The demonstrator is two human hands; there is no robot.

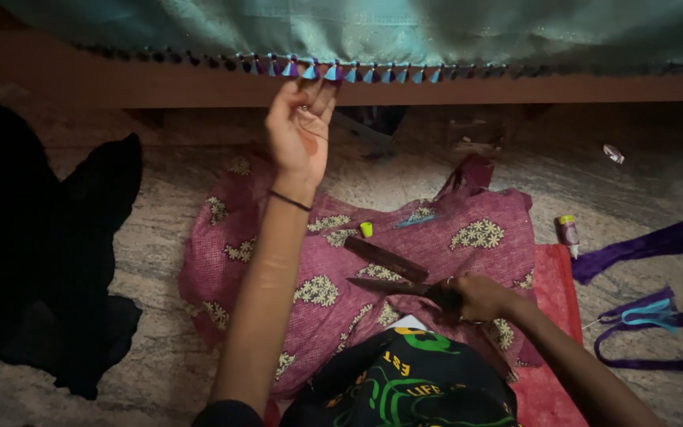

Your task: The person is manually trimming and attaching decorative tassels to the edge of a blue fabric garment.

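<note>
My left hand (300,126) reaches up to the hanging teal cloth (389,32) and pinches one of the small blue and purple tassels (310,71) along its lower edge. A thin black band circles that wrist. Low at the middle, my right hand (476,299) grips the handles of a large pair of scissors (389,273), whose dark blades lie open over the pink flowered cloth (326,269) spread on my lap.
A small yellow-green cap (366,229) and a blue thread bit (414,221) lie on the pink cloth. A small glue bottle (568,233) stands to the right, with purple strips (650,245) and blue thread (648,315) beyond. Black cloth (41,253) lies at left. A wooden rail (563,87) runs under the tassels.
</note>
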